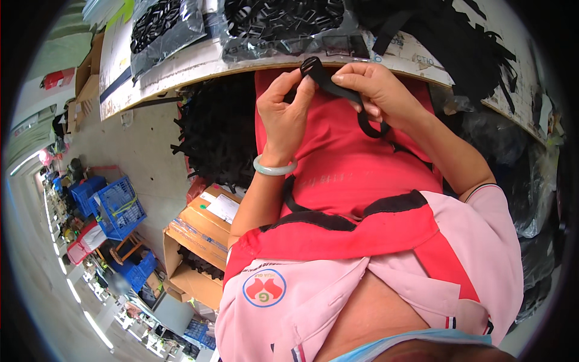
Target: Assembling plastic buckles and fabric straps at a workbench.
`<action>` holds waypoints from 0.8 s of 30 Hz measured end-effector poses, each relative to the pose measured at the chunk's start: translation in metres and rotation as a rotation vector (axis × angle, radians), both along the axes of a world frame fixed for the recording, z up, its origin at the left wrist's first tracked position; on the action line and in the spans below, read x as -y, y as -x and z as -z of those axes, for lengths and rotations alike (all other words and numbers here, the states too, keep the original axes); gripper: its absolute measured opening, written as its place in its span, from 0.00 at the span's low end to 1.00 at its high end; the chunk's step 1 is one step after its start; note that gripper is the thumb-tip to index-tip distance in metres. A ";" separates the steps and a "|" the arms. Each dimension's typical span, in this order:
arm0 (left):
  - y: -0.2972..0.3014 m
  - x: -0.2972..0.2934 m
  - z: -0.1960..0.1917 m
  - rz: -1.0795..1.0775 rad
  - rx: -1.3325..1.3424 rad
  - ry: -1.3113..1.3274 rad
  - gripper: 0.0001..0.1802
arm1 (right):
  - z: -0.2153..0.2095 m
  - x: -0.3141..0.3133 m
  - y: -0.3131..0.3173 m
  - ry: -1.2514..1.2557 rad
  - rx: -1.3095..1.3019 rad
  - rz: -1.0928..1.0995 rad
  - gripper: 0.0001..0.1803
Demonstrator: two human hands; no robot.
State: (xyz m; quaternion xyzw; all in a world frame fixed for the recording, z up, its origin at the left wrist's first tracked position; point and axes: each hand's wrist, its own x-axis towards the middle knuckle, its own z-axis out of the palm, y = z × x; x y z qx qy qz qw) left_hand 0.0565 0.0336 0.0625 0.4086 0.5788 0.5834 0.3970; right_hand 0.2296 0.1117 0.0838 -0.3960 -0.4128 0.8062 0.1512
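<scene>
head view | left hand (283, 114) fingertips pinching black buckle (312, 65) | right hand (377, 90) fingers curled, pinching black strap (344, 92) | strap's long axis slants from buckle down-right to a loop under right hand, above red apron (350, 163), near table edge (199, 66)

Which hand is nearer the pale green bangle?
Left. The bangle sits on the wrist of the left hand, right below it. The right hand is off to the side, pinching the black strap.
</scene>
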 end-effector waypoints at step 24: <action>0.021 0.009 0.027 0.127 0.788 0.279 0.11 | 0.047 -0.003 0.016 -0.213 0.054 -0.008 0.11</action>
